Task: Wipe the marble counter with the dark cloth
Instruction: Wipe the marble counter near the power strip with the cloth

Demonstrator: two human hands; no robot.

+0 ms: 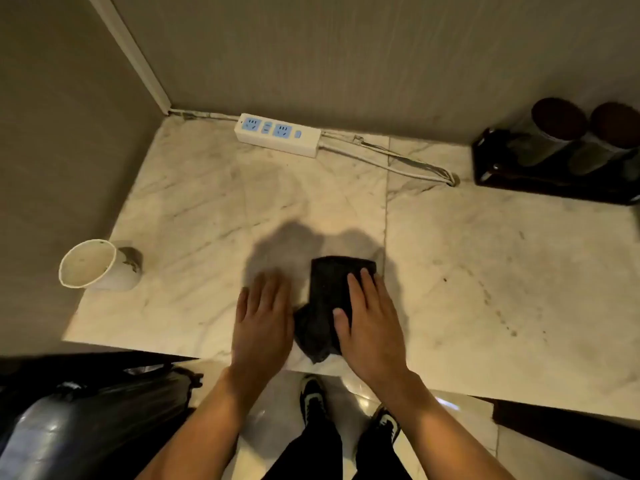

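Observation:
The dark cloth [327, 299] lies folded on the white marble counter [485, 265], near the front edge at the middle. My right hand [372, 323] lies flat on the cloth's right part, fingers spread, pressing it onto the counter. Just left of the cloth, my left hand [263, 323] rests flat on the bare marble, fingers together, holding nothing. The cloth's right side is hidden under my right hand. Small dark specks dot the counter to the right.
A white paper cup [98, 265] lies on its side at the counter's left edge. A white power strip [277, 134] with its cable sits by the back wall. A dark tray with two cups [568, 150] stands back right. A black-bagged bin [86, 420] is below left.

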